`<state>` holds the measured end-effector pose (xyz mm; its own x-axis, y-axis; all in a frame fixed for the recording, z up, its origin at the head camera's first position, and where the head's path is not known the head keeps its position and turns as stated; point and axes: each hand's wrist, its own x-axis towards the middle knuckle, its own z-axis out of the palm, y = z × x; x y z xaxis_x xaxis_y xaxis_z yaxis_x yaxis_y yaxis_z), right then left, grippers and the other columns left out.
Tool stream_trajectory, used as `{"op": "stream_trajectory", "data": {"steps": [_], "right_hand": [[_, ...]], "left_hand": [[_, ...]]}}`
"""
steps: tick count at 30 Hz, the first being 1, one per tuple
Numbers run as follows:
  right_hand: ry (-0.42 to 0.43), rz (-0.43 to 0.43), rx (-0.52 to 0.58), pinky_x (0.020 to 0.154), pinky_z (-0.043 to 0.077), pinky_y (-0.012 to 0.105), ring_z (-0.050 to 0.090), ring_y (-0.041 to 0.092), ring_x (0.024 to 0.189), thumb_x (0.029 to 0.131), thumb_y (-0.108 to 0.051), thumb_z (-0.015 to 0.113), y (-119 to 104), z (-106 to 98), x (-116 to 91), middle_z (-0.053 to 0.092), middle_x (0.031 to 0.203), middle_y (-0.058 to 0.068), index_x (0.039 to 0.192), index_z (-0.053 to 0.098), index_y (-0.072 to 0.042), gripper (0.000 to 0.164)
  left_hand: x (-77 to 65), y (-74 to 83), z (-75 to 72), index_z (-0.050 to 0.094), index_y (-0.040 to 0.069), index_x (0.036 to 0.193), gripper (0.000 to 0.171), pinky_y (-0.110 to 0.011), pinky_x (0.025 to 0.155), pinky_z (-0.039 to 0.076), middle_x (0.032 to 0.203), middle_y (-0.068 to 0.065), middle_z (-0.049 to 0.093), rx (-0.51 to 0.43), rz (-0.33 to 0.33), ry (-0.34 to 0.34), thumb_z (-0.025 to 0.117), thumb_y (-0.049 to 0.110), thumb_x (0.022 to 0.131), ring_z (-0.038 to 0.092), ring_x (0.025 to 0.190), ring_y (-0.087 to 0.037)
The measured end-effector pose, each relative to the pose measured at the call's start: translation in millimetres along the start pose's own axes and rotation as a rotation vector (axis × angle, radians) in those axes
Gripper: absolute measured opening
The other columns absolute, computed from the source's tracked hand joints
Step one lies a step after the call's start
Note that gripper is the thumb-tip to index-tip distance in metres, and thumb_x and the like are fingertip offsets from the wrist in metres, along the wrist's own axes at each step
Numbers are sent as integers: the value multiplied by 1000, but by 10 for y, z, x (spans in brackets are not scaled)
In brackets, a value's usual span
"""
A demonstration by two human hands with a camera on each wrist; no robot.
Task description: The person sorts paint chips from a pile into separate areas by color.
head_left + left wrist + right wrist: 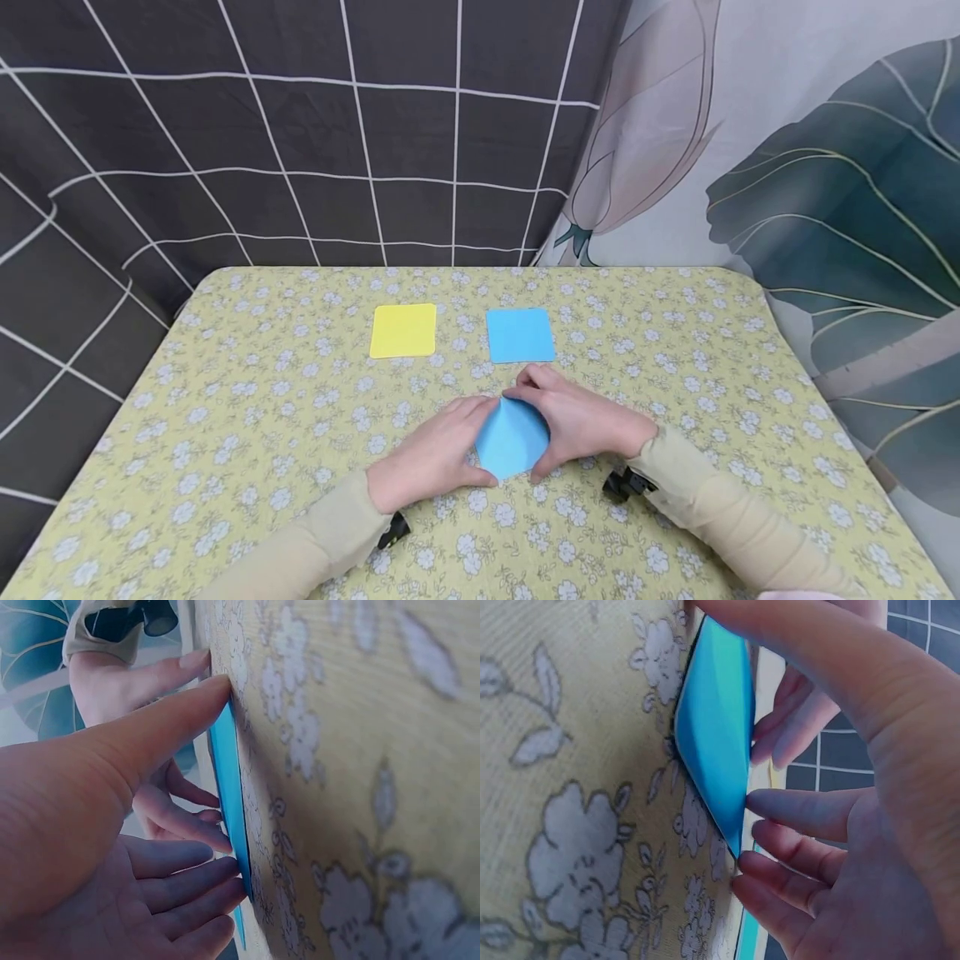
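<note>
A blue paper sheet, seen turned corner-on, lies low over the flowered cloth between both hands. My left hand holds its left side, thumb at the near corner and fingers toward the far corner. My right hand holds the opposite side, its index finger bent at the far corner and its thumb near the left thumb. Edge-on in the left wrist view, the blue sheet shows as a thin strip at the fingertips. The right wrist view shows the blue sheet bowed, with fingertips along its edge.
Beyond the hands, a yellow square and a second blue square lie flat, side by side. A yellow flowered cloth covers the table. Behind it hang a dark gridded curtain and a leaf-patterned curtain.
</note>
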<state>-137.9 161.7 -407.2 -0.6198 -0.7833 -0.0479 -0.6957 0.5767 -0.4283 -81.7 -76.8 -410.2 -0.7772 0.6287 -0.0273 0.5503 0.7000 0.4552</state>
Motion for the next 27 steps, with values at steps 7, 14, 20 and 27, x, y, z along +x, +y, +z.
{"op": "stream_trajectory", "data": {"steps": [7, 14, 20, 27], "right_hand": [[16, 1, -13, 97, 51, 36, 48, 17, 116, 53, -51, 98, 6, -4, -10, 52, 129, 0, 133, 57, -9, 100], [13, -20, -42, 94, 52, 37, 50, 18, 112, 54, -53, 97, -2, -14, -24, 54, 124, 1, 134, 57, -9, 100], [4, -3, -30, 94, 53, 36, 49, 18, 113, 56, -52, 96, -11, -26, -32, 54, 125, 1, 136, 58, -9, 97], [19, 12, -3, 93, 53, 36, 50, 16, 113, 57, -52, 94, -8, -27, -37, 53, 125, 0, 136, 59, -8, 97]], "left_hand": [[19, 9, 7, 36, -2, 154, 102, -40, 113, 39, 153, -14, 43, -18, 8, -1, 90, 37, 77, 42, 138, -28], [32, 27, -2, 35, -3, 154, 103, -39, 114, 37, 153, -14, 42, -11, 19, -7, 91, 35, 77, 41, 139, -28], [27, 16, -1, 34, -4, 154, 103, -40, 114, 38, 154, -16, 41, -6, 21, -12, 90, 37, 78, 40, 140, -29], [25, -15, -6, 33, -5, 155, 115, -43, 114, 38, 155, -19, 40, 9, 9, 23, 92, 48, 71, 40, 140, -32]]}}
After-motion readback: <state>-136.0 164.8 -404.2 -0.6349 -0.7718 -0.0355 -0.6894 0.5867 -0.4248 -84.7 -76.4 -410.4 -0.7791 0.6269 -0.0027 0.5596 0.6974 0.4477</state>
